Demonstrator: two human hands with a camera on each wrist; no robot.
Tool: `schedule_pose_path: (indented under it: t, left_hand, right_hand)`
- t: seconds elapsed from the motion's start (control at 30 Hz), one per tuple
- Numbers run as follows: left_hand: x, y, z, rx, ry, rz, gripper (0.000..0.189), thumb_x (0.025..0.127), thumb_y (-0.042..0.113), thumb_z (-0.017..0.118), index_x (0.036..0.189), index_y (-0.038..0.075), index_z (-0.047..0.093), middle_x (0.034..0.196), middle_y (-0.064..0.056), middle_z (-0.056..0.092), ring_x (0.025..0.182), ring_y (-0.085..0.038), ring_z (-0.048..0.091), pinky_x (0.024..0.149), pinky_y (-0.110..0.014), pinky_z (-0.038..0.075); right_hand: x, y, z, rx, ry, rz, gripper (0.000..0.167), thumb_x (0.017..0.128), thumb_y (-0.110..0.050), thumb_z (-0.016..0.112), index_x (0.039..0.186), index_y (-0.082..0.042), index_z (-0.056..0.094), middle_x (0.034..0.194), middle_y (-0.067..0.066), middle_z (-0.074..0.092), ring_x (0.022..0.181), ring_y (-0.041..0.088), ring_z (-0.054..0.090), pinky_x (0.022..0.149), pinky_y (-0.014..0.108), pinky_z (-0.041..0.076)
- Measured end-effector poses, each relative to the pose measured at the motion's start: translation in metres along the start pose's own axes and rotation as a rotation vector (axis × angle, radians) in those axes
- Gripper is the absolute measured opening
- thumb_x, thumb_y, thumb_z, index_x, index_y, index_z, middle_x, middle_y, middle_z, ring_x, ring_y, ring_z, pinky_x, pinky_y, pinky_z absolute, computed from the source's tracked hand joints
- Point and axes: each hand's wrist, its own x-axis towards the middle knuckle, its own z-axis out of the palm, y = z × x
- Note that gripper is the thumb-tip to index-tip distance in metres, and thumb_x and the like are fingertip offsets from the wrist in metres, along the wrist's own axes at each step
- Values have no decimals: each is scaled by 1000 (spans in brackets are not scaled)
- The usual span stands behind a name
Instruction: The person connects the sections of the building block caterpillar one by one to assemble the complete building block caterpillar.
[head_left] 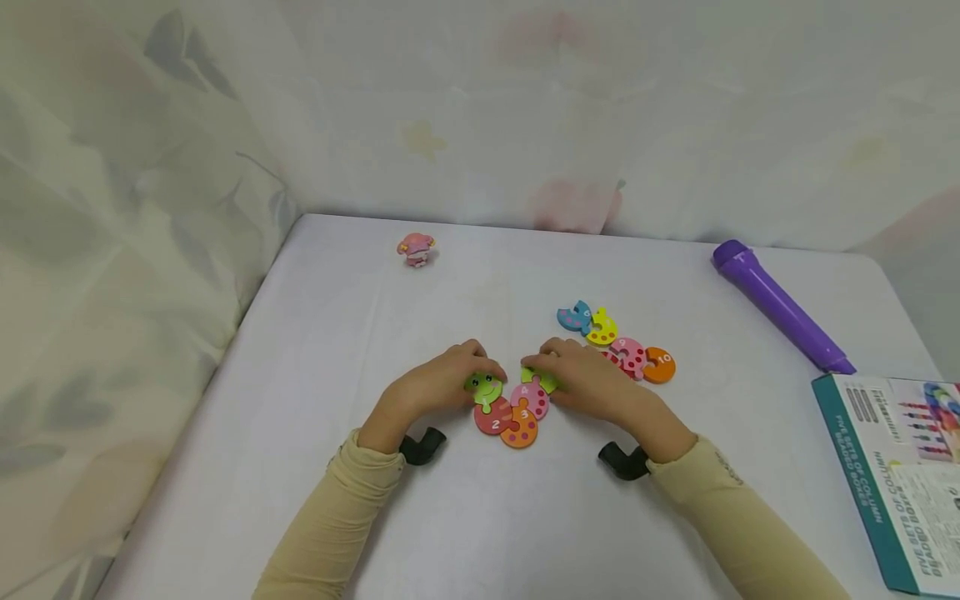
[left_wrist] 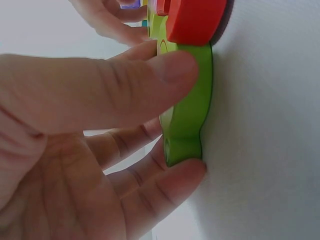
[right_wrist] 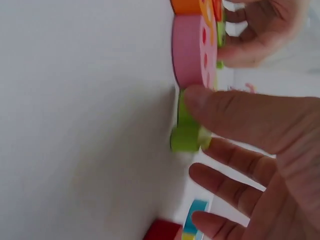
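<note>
Now the left hand pinches the green face piece, the right hand a green piece touching pink piece 4

Smooth paint with a soft sheen covered the green face piece, and the pink piece looked just as smooth! The surface was smooth and matt, the drape soft, creased cloth, the sleeves matt fabric! And the purple tube looked like smooth plastic, the box like printed card!
</note>
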Motion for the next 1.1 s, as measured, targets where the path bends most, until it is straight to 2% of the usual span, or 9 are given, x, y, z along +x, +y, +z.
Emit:
schedule_pose_path:
  t: [0.1,0.2,0.33,0.4,0.5,0.63,0.83,0.93,1.1]
  left_hand:
    - [0,0,-1,-4,-1,0,38,81,3,67,112,24,66,107,-1,49,101,-16,46,82,-28,44]
    - [0,0,-2,-4,-3,-3,39,81,2,66,113,24,66,106,-1,49,100,-16,46,80,-27,44]
    - [1,0,-2,-13,-5,-8,39,80,2,66,113,24,66,106,-1,48,100,-16,46,79,-27,44]
    - [1,0,-1,-22,-7,-10,39,80,1,67,113,23,66,107,-1,48,100,-16,45,79,-26,44]
    - [1,-1,0,-31,-12,-14,39,80,1,67,113,24,66,107,-1,48,101,-16,45,79,-26,44]
    - [1,-2,1,-28,-12,-12,39,80,2,67,113,24,66,107,-1,48,101,-16,45,80,-27,44]
    - [2,-3,2,-31,-6,-11,39,80,1,67,112,24,66,107,-1,48,101,-17,46,80,-28,44]
    - [2,-2,2,-30,-9,-16,40,80,1,66,112,24,66,107,-1,48,101,-17,46,79,-27,44]
    - [0,-2,1,-17,-11,-15,40,81,1,65,113,25,65,108,0,48,101,-16,45,80,-27,44]
  right_hand:
    - [-2,6,-3,79,20,55,56,76,-22,76,128,-18,55,120,6,54,111,23,50,90,40,45]
    - [-1,13,-8,112,92,136,58,77,-25,75,129,-14,53,126,10,52,117,28,46,94,46,40]
    - [6,23,-17,2,221,288,60,79,-31,73,129,-7,51,126,16,51,112,35,46,88,51,40]
    - [10,28,-21,-59,247,369,64,78,-36,72,129,-4,49,124,19,51,108,36,46,84,52,41]
    - [16,32,-25,-102,214,478,71,77,-44,71,128,-1,48,122,21,51,106,37,45,83,52,40]
    - [24,35,-24,-123,142,571,76,73,-56,69,119,3,52,112,21,51,97,36,45,81,52,39]
    - [31,40,-17,-121,152,599,67,75,-54,68,108,3,56,101,18,49,90,33,43,77,50,37]
    - [31,39,-16,-115,189,572,57,78,-46,67,108,1,57,101,17,50,91,33,43,77,50,36]
    - [16,25,-21,-69,238,500,56,78,-39,68,117,-1,55,110,18,53,95,33,45,78,50,38]
